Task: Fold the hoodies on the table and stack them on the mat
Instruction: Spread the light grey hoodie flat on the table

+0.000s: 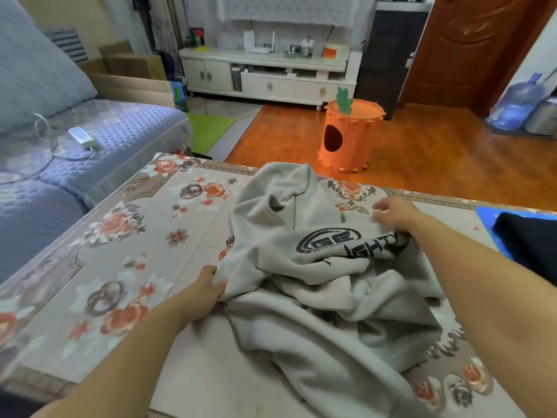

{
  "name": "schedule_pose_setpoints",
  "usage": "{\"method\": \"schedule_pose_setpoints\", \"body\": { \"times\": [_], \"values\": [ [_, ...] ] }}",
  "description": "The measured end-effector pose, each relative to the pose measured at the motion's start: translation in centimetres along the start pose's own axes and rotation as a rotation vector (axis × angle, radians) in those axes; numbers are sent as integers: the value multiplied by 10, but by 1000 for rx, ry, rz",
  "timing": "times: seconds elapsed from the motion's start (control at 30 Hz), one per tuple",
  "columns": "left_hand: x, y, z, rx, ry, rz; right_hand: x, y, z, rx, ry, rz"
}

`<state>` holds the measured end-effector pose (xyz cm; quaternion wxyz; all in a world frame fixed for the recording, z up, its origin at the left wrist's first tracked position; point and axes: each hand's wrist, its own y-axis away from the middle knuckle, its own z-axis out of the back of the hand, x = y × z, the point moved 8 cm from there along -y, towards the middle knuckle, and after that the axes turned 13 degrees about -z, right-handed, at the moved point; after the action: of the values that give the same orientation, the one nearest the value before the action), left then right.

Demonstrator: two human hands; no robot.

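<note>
A light grey hoodie with a black printed logo lies crumpled in the middle of the table, which has a floral cloth over it. Its hood points toward the far edge. My left hand pinches the hoodie's left edge between thumb and fingers. On the hoodie's right shoulder, beside the print, my right hand grips a fold of the fabric. A blue mat sits at the table's right edge with a dark folded garment on it.
A blue-grey sofa with a white remote runs along the table's left side. Beyond the far edge, an orange carrot-shaped bin stands on the wooden floor. A white cabinet, a brown door and a water bottle line the back.
</note>
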<state>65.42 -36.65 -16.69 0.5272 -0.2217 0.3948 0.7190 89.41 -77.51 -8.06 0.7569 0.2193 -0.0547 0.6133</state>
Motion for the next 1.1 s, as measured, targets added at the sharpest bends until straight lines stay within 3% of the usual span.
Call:
{"method": "schedule_pose_setpoints", "body": {
  "times": [0.07,0.13,0.27,0.5,0.6,0.77,0.93,1.1],
  "values": [
    [2,-1,-1,30,-14,1,20,3,-37,153,175,82],
    [-2,-4,-2,46,-66,-12,19,0,-68,188,347,82],
    [-4,-6,-3,73,-101,-2,0,-14,-71,143,323,5],
    [5,-7,-2,92,41,-8,14,-3,-63,-68,468,264],
    [10,-9,-2,79,61,-15,7,-3,-67,-36,380,205],
    [13,-10,-1,77,54,-1,5,8,-59,-241,271,196],
    [8,-9,-3,57,40,3,5,42,-35,-613,81,292],
    [5,-7,-3,72,-8,31,31,85,4,-512,-15,493]
  ]
}}
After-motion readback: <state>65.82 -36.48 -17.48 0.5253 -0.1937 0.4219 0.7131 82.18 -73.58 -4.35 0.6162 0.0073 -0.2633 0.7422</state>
